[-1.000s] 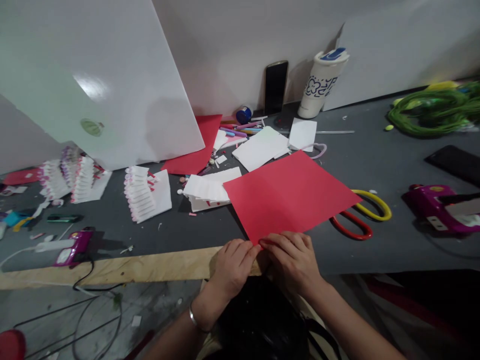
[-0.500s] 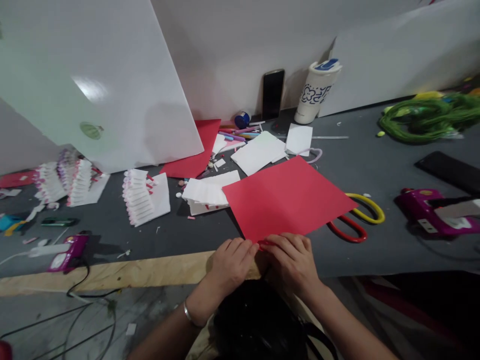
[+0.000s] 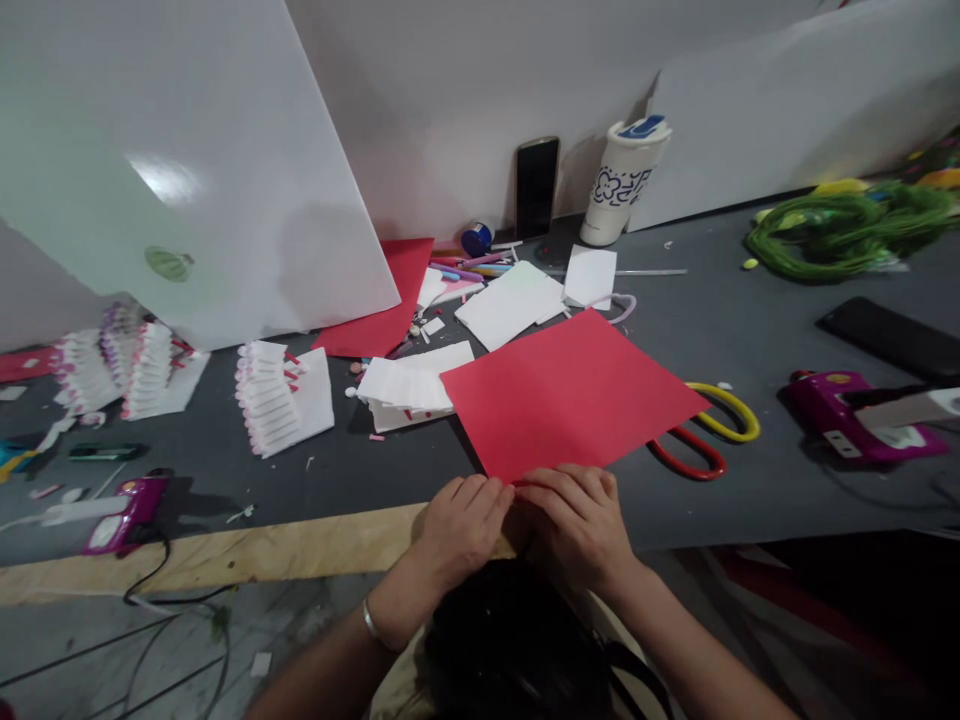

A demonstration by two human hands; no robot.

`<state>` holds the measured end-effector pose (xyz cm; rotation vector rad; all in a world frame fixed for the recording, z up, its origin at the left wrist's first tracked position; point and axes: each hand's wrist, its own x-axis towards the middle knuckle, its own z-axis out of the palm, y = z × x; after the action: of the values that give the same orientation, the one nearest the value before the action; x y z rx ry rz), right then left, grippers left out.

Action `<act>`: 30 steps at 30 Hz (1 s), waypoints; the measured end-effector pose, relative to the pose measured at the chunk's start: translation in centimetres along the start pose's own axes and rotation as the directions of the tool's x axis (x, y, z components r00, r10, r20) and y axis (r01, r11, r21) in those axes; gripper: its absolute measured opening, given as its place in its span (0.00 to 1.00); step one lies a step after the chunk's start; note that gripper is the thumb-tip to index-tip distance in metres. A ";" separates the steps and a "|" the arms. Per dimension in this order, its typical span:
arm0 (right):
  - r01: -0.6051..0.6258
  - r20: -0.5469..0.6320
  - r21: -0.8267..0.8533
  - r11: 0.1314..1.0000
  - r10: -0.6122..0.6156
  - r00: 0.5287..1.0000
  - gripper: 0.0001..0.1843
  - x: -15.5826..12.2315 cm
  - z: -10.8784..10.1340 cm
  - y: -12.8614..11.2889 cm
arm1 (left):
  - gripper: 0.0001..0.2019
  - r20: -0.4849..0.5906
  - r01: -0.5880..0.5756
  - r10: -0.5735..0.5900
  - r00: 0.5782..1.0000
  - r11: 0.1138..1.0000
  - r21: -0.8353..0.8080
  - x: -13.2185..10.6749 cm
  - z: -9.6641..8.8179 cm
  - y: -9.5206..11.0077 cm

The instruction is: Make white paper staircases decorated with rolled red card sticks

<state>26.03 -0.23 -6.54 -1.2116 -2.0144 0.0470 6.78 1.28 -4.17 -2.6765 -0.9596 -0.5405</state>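
A red sheet of paper (image 3: 570,392) lies on the grey table mat (image 3: 360,465), its near corner pointing at me. My left hand (image 3: 461,530) and my right hand (image 3: 581,525) sit side by side at that corner, fingers curled and pinched together on the paper's near edge. A silver bracelet shows on my left wrist. Scissors with red and yellow handles (image 3: 705,440) lie half under the sheet's right side. A stack of folded white paper (image 3: 412,385) touches the sheet's left edge.
A large white board (image 3: 187,170) leans at the back left, another red sheet (image 3: 382,300) beneath it. Two purple glue guns (image 3: 862,415) (image 3: 124,510), a green cord bundle (image 3: 840,225), a phone (image 3: 536,185), a white cup (image 3: 622,180), pens and white cards (image 3: 510,300) lie about.
The view has drifted slightly, so everything sits a little further left. Both hands stay pinched on the red sheet's near corner; the fingers shifted only slightly.
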 end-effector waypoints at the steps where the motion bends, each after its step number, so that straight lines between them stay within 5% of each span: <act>1: 0.000 -0.003 0.002 1.000 0.000 1.000 0.10 0.0 0.0 0.0 | 0.12 -0.004 0.004 -0.004 1.000 1.000 -0.006 0.0 0.0 0.0; 8: -0.027 -0.050 0.044 0.999 0.029 0.998 0.08 0.0 0.1 0.1 | 0.11 -0.071 0.119 -0.129 0.989 0.983 -0.137 0.0 0.4 0.1; 22: -0.093 0.048 0.020 0.995 0.092 0.995 0.11 0.2 0.0 0.1 | 0.08 -0.121 0.048 -0.061 0.991 0.993 -0.107 1.3 -0.9 -0.5; 30: -0.159 0.002 0.011 0.987 0.159 0.987 0.07 0.9 -0.3 0.0 | 0.06 -0.138 -0.008 -0.001 0.990 0.998 -0.066 1.3 -1.0 -0.7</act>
<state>25.97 0.31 -5.79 -1.3629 -1.9124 0.1365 6.97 2.17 -2.66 -2.6571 -0.9130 -0.7579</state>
